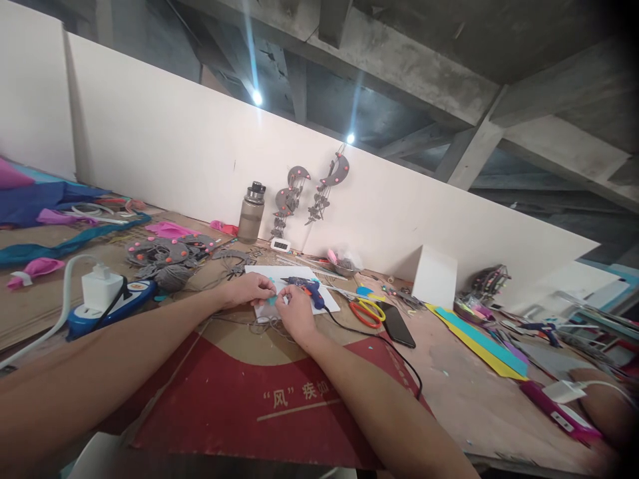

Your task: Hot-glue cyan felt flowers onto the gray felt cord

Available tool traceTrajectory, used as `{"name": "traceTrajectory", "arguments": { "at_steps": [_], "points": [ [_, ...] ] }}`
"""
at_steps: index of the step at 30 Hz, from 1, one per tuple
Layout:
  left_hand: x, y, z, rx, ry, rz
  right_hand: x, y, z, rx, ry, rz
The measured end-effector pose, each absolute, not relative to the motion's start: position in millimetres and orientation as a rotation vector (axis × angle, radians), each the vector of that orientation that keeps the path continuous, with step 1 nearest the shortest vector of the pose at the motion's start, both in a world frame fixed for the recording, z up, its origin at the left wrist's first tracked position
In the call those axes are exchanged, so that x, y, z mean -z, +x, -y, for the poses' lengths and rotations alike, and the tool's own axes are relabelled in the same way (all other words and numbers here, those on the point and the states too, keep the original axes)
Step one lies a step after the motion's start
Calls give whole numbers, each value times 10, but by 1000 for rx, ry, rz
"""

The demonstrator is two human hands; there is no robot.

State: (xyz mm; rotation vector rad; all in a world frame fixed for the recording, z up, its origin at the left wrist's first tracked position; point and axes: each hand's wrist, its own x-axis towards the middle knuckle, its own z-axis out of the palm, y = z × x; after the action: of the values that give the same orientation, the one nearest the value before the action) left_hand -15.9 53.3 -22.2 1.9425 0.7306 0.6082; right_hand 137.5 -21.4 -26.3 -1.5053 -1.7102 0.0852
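Observation:
My left hand (251,289) is closed in a pinch at a small light-blue piece (272,300), which looks thin like felt or paper. Close beside it, my right hand (296,311) also has its fingers pinched together; what they grip is hidden behind them. Both hands are over a white board (327,307) lying on the table. A dark blue glue gun (310,290) rests on this board just beyond my right hand, its black cord running to the right. Grey yarn (264,326) loops below the hands.
Scissors (368,311) with red and yellow handles and a phone (398,324) lie to the right. Grey felt pieces (162,253), a bottle (251,214) and a power strip (134,298) are leftward. Moon-shaped hangings (335,171) hang on the white partition. A red printed cardboard (224,399) lies in front.

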Motion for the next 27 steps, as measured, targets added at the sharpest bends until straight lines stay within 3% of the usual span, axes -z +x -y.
{"name": "traceTrajectory", "arguments": {
  "at_steps": [27],
  "points": [
    [241, -152, -566, -604, 1927, -734, 274, 1378, 214, -69, -1487, 1704]
  ]
}}
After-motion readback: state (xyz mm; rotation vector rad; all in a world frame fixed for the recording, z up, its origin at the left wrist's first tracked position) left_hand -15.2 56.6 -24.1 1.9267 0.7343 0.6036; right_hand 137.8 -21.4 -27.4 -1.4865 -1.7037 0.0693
